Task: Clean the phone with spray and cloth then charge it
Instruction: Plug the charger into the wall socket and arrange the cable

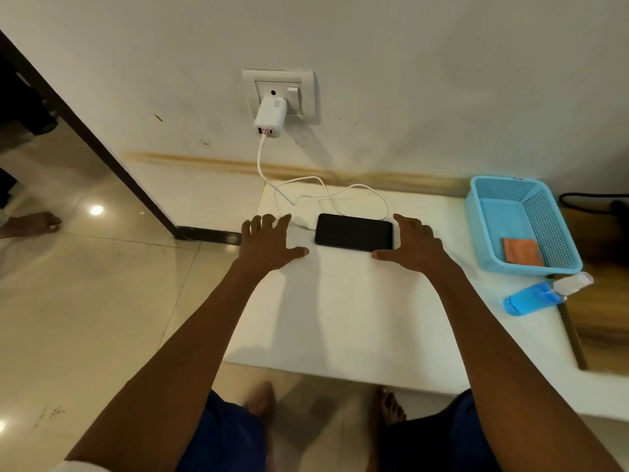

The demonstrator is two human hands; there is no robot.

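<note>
A black phone [354,232] lies flat, screen dark, on the white table [340,318] near the wall. A white cable [326,195] runs from the white charger [270,115] in the wall socket down in loops to the phone's left end. My left hand [269,241] rests open on the table just left of the phone, fingers spread. My right hand [413,241] lies open at the phone's right end, holding nothing. A blue spray bottle [541,296] lies on its side at the table's right edge. An orange cloth [522,252] sits in the blue basket [486,233].
The wall socket plate [280,93] is above the table's back left. A dark door frame [88,131] slants down the left. Someone's bare foot [32,223] stands on the glossy floor at far left. My own feet show under the table's front edge.
</note>
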